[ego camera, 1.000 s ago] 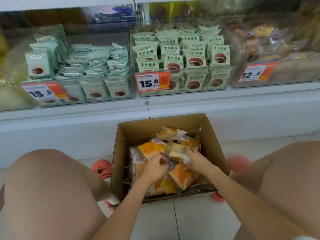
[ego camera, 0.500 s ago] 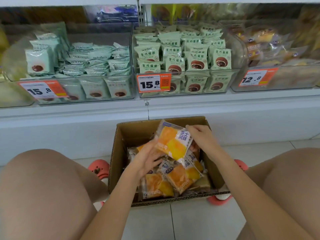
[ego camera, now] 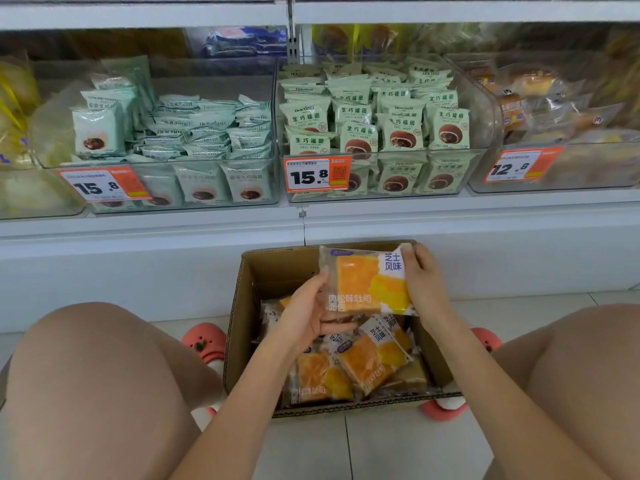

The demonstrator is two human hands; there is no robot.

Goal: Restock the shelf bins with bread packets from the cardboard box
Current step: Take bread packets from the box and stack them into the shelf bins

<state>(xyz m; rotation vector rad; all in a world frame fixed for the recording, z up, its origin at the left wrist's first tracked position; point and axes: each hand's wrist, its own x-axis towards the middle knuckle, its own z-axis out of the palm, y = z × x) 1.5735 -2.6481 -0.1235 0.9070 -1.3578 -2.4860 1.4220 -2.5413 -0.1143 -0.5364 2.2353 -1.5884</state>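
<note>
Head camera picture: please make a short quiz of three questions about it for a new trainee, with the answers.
1. True or false: the bread packet is held above the cardboard box.
2. Which hand grips the packet's right edge? A) left hand B) right hand
3. Fill in: the price tag on the middle bin reads ____.

Key: 1 true; 2 B; 3 15.8
</note>
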